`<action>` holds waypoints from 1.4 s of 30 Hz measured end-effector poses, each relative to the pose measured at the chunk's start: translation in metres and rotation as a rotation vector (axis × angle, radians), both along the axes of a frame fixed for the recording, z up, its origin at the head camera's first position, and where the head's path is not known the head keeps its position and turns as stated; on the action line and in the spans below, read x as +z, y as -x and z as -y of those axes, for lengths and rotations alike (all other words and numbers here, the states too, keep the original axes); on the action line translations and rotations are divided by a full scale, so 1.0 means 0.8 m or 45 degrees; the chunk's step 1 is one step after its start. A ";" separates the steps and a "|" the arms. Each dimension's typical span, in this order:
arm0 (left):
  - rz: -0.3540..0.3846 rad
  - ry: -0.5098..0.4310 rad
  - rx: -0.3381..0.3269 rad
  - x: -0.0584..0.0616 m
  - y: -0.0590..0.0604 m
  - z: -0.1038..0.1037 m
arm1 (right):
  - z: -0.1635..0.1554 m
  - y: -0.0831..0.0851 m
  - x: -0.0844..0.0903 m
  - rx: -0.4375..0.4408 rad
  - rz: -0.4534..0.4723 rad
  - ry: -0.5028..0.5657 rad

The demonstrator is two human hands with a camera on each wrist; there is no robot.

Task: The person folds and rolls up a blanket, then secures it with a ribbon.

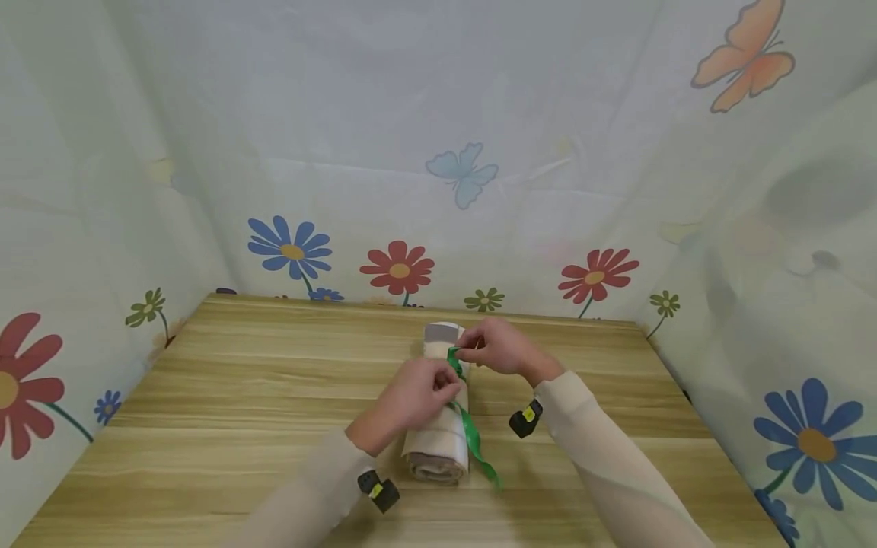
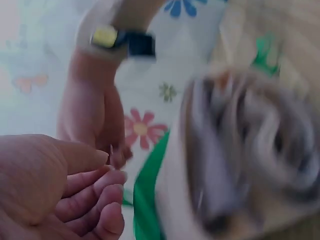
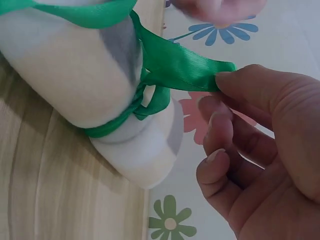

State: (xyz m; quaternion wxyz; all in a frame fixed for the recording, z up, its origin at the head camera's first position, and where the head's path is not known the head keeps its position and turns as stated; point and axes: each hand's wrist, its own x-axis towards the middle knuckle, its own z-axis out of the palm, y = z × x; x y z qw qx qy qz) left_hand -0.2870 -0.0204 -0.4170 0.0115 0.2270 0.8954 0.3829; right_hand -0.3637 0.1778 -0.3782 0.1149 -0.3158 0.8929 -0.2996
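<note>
A pale rolled towel (image 1: 433, 438) lies lengthwise on the wooden table, tied round with a green ribbon (image 1: 473, 435). One long ribbon tail hangs toward the near right. My right hand (image 1: 503, 346) is at the towel's far part; in the right wrist view its thumb and index finger pinch a ribbon end (image 3: 187, 67), drawn out from the knot (image 3: 145, 82). My left hand (image 1: 421, 392) is over the towel's middle. Its fingers (image 2: 95, 195) are loosely bent, with nothing visible between them. The towel's spiral end (image 2: 255, 145) is blurred in the left wrist view.
The wood-grain table (image 1: 288, 411) stretches to both sides of the towel. White curtains (image 1: 356, 91) printed with flowers and butterflies stand behind and at both sides. Each wrist wears a small black camera, one on the left (image 1: 378, 491) and one on the right (image 1: 526, 418).
</note>
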 end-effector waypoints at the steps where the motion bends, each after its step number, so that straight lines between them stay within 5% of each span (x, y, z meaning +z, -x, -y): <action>1: 0.010 -0.003 0.060 -0.002 0.008 0.005 | 0.000 0.000 -0.002 -0.010 0.000 0.012; 5: 0.030 -0.036 0.166 -0.012 0.033 0.018 | 0.002 -0.002 -0.008 -0.021 -0.012 0.072; 10: 0.077 -0.130 0.151 -0.014 0.049 0.021 | 0.004 -0.004 -0.013 -0.020 -0.045 0.150; 26: 0.085 -0.209 0.034 -0.025 0.071 0.022 | 0.001 -0.014 -0.032 -0.123 -0.009 0.314; 33: 0.089 -0.245 0.055 -0.024 0.074 0.022 | 0.004 -0.025 -0.034 -0.242 -0.009 0.385; 37: 0.102 -0.252 0.089 -0.024 0.075 0.024 | 0.007 -0.041 -0.040 -0.286 -0.034 0.295; 42: 0.113 -0.243 0.110 -0.025 0.078 0.026 | 0.008 -0.068 -0.055 -0.102 0.017 0.095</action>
